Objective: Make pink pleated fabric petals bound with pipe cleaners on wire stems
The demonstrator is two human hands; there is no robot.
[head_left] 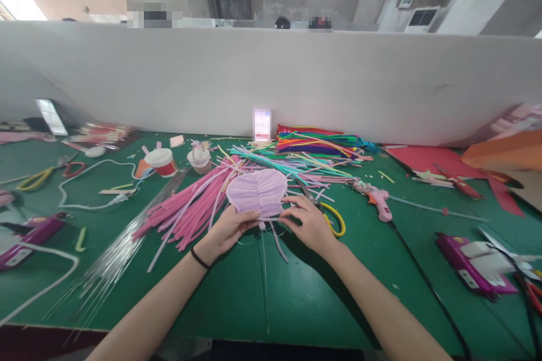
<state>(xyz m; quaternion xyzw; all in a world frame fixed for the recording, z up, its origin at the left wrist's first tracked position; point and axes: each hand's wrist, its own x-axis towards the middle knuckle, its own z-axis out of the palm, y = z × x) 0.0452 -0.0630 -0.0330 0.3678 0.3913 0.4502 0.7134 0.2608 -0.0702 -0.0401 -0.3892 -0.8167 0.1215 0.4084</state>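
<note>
Both my hands hold a pale lilac, heart-shaped piece (pixel 258 192) made of pipe cleaners, just above the green table (pixel 254 299). My left hand (pixel 231 228) pinches its lower left edge, and a black band sits on that wrist. My right hand (pixel 307 223) grips its lower right edge with curled fingers. Thin wire stems (pixel 265 254) hang down from the piece between my hands. A heap of pink pipe cleaners (pixel 190 208) lies just left of my left hand.
Bright pipe cleaners (pixel 315 146) are stacked behind the piece. Yellow-handled scissors (pixel 332 217) lie by my right hand, a pink glue gun (pixel 379 200) further right. Paper cups (pixel 163 161), thin wires (pixel 118 256), purple boxes (pixel 474 262) and red sheets (pixel 432 158) surround the area. A white partition (pixel 271 79) closes the back.
</note>
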